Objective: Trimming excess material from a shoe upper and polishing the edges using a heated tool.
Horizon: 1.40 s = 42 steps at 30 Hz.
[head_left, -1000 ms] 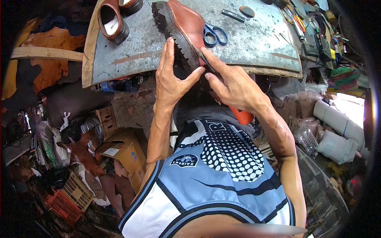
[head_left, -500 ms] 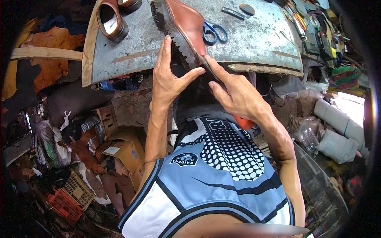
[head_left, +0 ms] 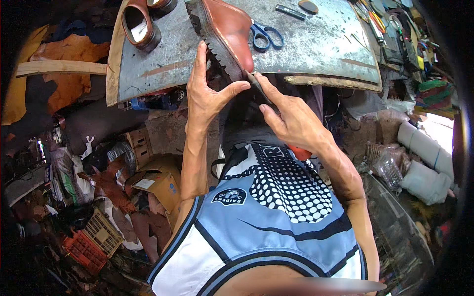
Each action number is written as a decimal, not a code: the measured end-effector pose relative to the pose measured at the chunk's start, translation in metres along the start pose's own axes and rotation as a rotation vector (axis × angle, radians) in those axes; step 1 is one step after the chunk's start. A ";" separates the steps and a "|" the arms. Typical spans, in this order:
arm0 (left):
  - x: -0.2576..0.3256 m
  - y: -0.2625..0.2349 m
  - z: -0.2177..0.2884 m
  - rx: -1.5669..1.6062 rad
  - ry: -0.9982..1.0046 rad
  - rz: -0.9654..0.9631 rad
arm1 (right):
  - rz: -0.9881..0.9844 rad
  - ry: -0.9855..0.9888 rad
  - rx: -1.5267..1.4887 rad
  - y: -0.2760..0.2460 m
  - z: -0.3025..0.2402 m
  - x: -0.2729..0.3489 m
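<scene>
A reddish-brown leather boot (head_left: 229,24) lies on its side at the table's near edge, its dark lugged sole (head_left: 217,52) facing left and its heel toward me. My left hand (head_left: 205,93) braces it, long fingers straight along the sole and thumb at the heel. In my right hand (head_left: 298,116) is a narrow dark flat tool (head_left: 257,88), its tip against the seam between heel and upper. Whether it is a file or a blade I cannot tell. An orange piece (head_left: 299,152), perhaps its handle, shows below my right wrist.
On the metal-topped table (head_left: 163,54) lie blue-handled scissors (head_left: 266,38), a dark bar (head_left: 290,12), a round piece (head_left: 308,7) and another brown boot (head_left: 138,27). Tools (head_left: 377,27) crowd the right. Leather pieces (head_left: 74,54), a cardboard box (head_left: 160,185) and crates (head_left: 94,241) lie left.
The tool's tip and my right hand have shifted slightly left and down along the heel seam. The boot and my left hand have moved a little left.
</scene>
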<state>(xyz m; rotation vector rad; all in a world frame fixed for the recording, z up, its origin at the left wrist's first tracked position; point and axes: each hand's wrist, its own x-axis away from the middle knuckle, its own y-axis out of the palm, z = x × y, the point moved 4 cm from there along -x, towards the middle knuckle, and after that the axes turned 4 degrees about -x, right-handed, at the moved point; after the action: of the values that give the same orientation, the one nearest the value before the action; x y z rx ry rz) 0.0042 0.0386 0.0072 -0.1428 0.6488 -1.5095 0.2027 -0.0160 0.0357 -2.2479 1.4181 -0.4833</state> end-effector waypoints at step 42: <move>-0.039 -0.044 0.059 -0.263 0.280 -0.024 | 0.154 -0.166 0.057 -0.023 -0.052 -0.015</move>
<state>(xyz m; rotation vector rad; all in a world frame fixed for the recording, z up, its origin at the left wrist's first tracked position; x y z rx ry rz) -0.0038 0.0543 0.0890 -0.1414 1.0735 -1.4752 0.1877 -0.0024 0.0910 -2.0633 1.4583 -0.2767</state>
